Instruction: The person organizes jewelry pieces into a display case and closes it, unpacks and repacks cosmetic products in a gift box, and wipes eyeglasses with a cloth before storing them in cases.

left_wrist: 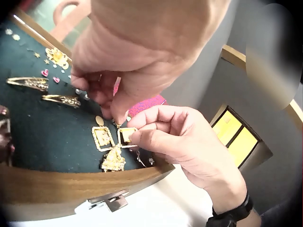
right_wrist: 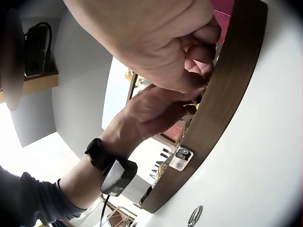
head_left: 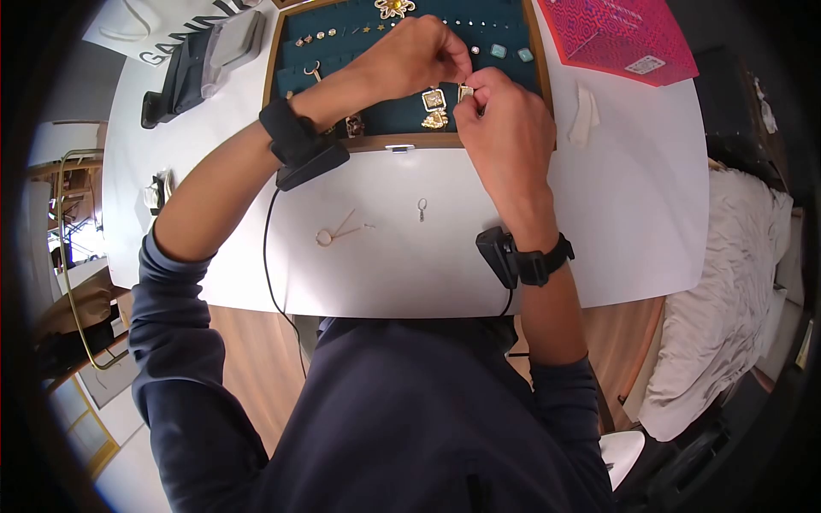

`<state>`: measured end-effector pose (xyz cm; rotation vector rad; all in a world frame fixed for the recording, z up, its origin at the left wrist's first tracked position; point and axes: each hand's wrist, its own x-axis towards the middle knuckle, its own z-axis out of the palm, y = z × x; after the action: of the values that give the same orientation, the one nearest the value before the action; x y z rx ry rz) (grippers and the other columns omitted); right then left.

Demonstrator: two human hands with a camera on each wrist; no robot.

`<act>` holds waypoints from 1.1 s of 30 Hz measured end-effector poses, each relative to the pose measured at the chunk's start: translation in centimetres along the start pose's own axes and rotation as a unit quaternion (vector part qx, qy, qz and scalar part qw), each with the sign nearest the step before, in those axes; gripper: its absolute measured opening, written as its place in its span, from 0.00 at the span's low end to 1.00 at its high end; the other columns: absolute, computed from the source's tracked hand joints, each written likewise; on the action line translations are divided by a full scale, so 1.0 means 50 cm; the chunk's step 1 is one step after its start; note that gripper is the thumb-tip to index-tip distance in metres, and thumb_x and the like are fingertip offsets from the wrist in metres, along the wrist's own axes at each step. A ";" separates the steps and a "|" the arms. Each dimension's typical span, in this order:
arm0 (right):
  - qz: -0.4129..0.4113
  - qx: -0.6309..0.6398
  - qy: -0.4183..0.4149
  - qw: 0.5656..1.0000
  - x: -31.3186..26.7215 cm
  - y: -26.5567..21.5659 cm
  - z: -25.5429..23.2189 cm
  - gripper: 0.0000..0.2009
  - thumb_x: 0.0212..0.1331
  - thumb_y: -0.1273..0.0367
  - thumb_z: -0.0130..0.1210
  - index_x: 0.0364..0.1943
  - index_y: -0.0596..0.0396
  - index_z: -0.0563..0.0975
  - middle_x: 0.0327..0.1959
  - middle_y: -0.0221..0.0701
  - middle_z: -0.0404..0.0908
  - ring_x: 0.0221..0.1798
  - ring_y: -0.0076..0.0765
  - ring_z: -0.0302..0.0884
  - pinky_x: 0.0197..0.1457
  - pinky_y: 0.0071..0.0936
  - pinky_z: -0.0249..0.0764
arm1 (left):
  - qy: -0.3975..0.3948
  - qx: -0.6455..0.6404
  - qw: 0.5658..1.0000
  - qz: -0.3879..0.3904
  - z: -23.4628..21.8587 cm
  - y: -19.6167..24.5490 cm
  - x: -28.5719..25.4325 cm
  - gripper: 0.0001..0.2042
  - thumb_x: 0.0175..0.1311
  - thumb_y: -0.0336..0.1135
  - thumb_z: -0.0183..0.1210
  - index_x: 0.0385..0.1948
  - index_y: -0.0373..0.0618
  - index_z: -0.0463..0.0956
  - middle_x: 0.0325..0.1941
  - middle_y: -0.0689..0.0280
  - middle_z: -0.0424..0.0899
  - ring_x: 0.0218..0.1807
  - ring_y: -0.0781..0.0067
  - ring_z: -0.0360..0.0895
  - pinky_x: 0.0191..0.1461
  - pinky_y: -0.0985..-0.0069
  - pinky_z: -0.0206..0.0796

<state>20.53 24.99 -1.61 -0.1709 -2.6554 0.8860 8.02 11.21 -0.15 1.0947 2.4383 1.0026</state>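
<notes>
A square gold earring (left_wrist: pixel 124 137) with a glittering frame is between my hands, over the dark green lining (left_wrist: pixel 52 132) of a wooden jewelry box (head_left: pixel 342 142). My right hand (head_left: pixel 511 128) pinches its frame between thumb and fingers. From above, my left hand (head_left: pixel 419 56) pinches at the earring's top end, fingertips right beside those of the right. A matching square earring (left_wrist: pixel 102 137) lies to the left in the left wrist view, with a gold ornate piece (left_wrist: pixel 113 160) just below. In the right wrist view the box wall hides the earring.
On the white table (head_left: pixel 410 274) in front of the box lie a small silver earring (head_left: pixel 422 210) and a thin rose-gold piece (head_left: pixel 325 237). A pink patterned box (head_left: pixel 629 38) stands at right, dark cases (head_left: pixel 184 73) at left. Cables run from both wrist cameras.
</notes>
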 end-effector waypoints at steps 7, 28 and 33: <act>0.011 -0.026 -0.032 0.999 -0.012 -0.001 -0.015 0.08 0.58 0.73 0.60 0.41 0.59 0.82 0.37 0.39 0.87 0.37 0.51 0.85 0.40 0.45 0.80 | -0.017 0.039 0.998 -0.037 -0.003 0.017 -0.003 0.05 0.62 0.28 0.66 0.36 0.38 0.87 0.32 0.59 0.90 0.37 0.67 0.88 0.47 0.72 0.78; -0.136 -0.028 -0.024 0.990 -0.064 0.051 -0.054 0.14 0.56 0.78 0.61 0.47 0.58 0.85 0.45 0.37 0.78 0.50 0.45 0.76 0.55 0.41 0.75 | -0.012 0.087 0.994 -0.058 0.000 0.005 0.018 0.11 0.55 0.41 0.73 0.32 0.44 0.89 0.33 0.57 0.90 0.39 0.56 0.88 0.49 0.66 0.78; -0.133 -0.040 -0.028 0.990 -0.065 0.045 -0.059 0.14 0.56 0.79 0.61 0.47 0.58 0.86 0.44 0.36 0.78 0.50 0.45 0.75 0.56 0.41 0.74 | -0.033 0.077 0.995 -0.050 -0.006 0.006 0.019 0.11 0.55 0.40 0.73 0.33 0.44 0.89 0.33 0.56 0.90 0.39 0.56 0.88 0.48 0.67 0.78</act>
<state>24.63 27.73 -1.64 0.1901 -2.6835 0.7083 7.41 11.94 0.30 1.0225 2.5246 0.7466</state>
